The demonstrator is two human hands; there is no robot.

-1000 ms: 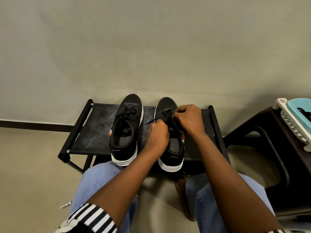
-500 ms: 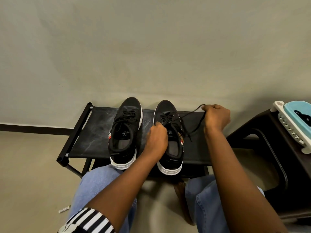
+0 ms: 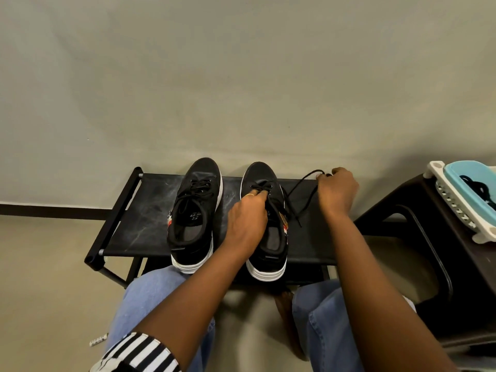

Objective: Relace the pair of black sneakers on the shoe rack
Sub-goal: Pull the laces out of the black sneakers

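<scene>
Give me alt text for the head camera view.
A seated person laces the right sneaker of a black pair on a black shoe rack. The left hand pinches the lace on the shoe; the right hand holds it drawn out sideways.

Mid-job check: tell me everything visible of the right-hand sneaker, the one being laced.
The right sneaker is black and fabric-looking, with a thick white sole and a red-and-white patch on its outer side. It stands upright on the black shoe rack, toe toward the wall, heel apparently overhanging the front edge, beside the left sneaker. Its black lace crosses the eyelets nearest the toe; the left hand pinches it there, and the right hand holds a loose length pulled out rightward.
</scene>
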